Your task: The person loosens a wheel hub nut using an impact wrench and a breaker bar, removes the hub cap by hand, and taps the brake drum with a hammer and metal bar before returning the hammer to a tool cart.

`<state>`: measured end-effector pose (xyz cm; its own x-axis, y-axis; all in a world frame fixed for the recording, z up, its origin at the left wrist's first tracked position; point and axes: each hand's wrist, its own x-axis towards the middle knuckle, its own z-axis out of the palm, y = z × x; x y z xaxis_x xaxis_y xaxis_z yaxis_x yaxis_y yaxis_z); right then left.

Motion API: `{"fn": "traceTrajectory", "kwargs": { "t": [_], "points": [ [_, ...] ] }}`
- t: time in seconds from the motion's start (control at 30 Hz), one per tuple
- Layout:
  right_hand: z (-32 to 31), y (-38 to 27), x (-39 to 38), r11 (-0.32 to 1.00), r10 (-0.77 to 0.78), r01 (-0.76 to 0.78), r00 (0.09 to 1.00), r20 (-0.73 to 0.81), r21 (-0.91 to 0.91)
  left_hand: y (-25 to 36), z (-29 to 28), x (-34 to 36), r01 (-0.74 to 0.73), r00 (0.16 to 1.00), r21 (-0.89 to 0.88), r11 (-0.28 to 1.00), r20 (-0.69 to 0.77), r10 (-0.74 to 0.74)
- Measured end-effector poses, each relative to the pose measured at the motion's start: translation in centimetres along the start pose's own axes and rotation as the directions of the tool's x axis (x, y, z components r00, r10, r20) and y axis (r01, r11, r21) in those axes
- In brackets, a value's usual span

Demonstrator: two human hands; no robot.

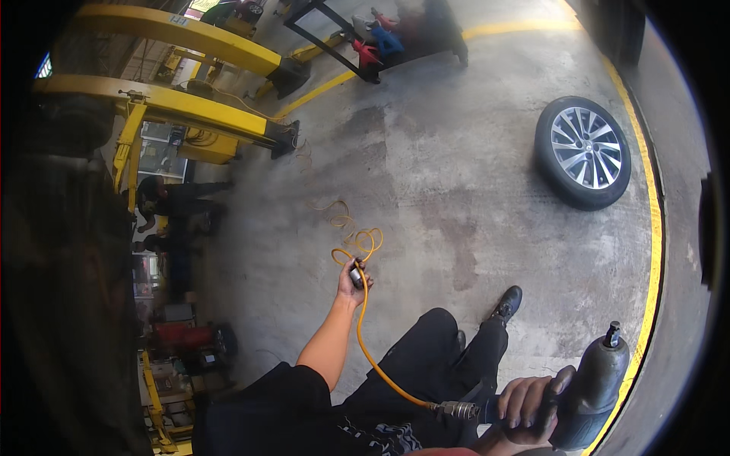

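My left hand (351, 280) is closed round a silver-and-dark cylinder (356, 275) that looks like a socket; the orange coiled air hose (365, 327) passes at that hand, and whether it is gripped too I cannot tell. The hose runs down to a metal coupling (456, 409) on a pneumatic impact wrench (597, 384) at lower right. My right hand (525, 410) grips the wrench's handle, with its square drive pointing up. My legs and a black shoe (506, 304) show beyond my hands.
An alloy wheel with tyre (584, 152) lies at right beside a yellow floor line and wall. Yellow lift arms (182, 110) reach in at upper left, near a dark trolley (411, 57) with red and blue stands. A person in dark clothes (171, 197) is at far left.
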<state>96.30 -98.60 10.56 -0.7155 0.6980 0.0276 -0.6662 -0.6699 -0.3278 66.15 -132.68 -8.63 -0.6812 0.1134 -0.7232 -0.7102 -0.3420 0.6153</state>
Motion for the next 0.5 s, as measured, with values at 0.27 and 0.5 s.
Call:
{"fn": "traceTrajectory", "kwargs": {
  "t": [0.27,0.5],
  "points": [
    [1.1,9.9,26.4,0.983,0.169,-0.169,0.986,-0.006,-0.072,20.7,0.5,11.0,-0.249,0.884,-0.299,0.921,-0.46,0.09],
    [0.9,22.5,44.5,0.819,0.346,-0.388,0.922,-0.176,-0.422,38.2,16.8,33.0,-0.144,0.777,0.491,0.859,-0.482,0.406]
  ]
}}
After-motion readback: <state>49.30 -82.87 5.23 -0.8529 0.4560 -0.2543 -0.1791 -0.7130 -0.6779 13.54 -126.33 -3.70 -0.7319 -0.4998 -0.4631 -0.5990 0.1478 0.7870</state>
